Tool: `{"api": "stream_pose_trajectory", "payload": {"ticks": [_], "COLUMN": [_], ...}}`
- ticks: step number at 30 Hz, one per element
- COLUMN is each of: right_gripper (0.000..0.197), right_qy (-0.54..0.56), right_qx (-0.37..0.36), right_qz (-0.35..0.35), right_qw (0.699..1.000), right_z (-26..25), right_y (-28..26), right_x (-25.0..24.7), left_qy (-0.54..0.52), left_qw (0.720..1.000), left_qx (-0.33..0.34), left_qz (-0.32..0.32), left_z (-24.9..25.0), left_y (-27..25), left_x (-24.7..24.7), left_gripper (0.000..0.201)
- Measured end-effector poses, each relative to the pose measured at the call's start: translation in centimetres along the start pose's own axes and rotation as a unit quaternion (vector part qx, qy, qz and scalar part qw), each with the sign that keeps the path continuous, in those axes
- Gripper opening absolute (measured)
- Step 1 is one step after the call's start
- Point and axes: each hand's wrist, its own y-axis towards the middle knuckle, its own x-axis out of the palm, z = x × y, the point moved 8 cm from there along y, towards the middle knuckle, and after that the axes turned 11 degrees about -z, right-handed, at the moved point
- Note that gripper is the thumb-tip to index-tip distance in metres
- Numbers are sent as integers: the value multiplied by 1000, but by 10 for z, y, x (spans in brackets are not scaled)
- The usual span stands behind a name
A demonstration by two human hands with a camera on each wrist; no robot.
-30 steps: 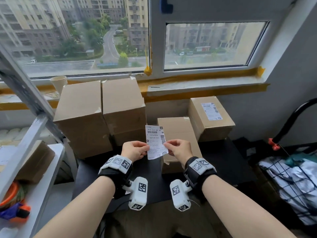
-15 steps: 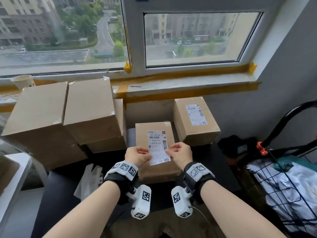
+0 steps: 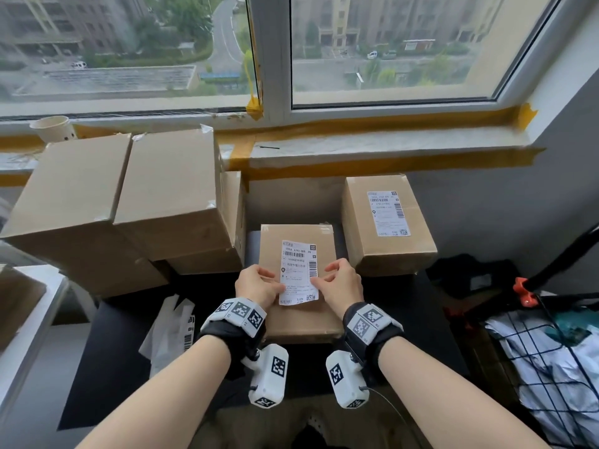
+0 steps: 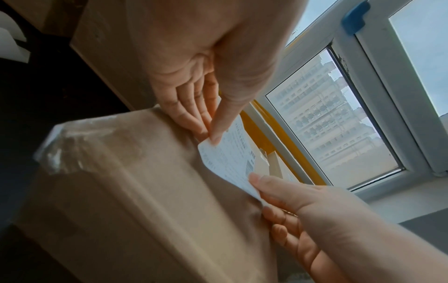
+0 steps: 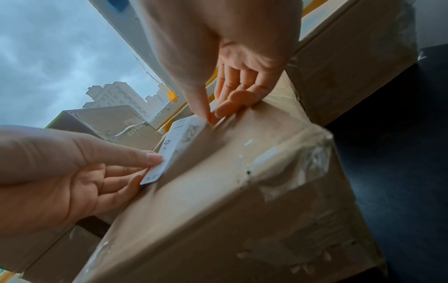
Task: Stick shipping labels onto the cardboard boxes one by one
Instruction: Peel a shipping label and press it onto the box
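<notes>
From the head view, the left hand (image 3: 256, 285) and right hand (image 3: 342, 283) pinch the shipping label (image 3: 299, 272) over the small cardboard box (image 3: 296, 322) on the black table (image 3: 107, 361), below the taped windowsill (image 3: 372, 147). Left wrist view: thumb on top, fingers (image 4: 186, 107) beneath. Right wrist view: the same pinch, fingers brushing cardboard.

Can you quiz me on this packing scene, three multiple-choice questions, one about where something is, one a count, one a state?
1. Where does the white paper cup stand?
A. on the windowsill
B. on the black table
C. in the wire basket

2. How many brown cardboard boxes already carry a stuck-on label?
A. none
B. one
C. three

3. How is the white shipping label held?
A. left hand only
B. lying untouched
C. pinched by both hands

Answers: 1 A, it sits on the sill behind the big boxes. 2 B, only the right-hand small box. 3 C, left hand and right hand pinch its side edges above the middle box.
</notes>
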Motion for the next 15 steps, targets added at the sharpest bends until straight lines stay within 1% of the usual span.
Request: {"api": "stream_pose_trajectory", "payload": {"ticks": [9, 15], "right_gripper": [32, 31], "right_qy": [-34, -56], "right_qx": [-13, -6], "right_qz": [-10, -6], "right_qw": [999, 998], "right_z": [-5, -7], "right_y": [-4, -3], "right_x": [3, 4], "left_qy": [36, 55], "left_qw": [999, 998], "left_qx": [1, 6], "left_qz": [-12, -20], "left_z": [0, 0], "left_y": [2, 5], "left_x": [-1, 1], "left_gripper": [30, 31]}}
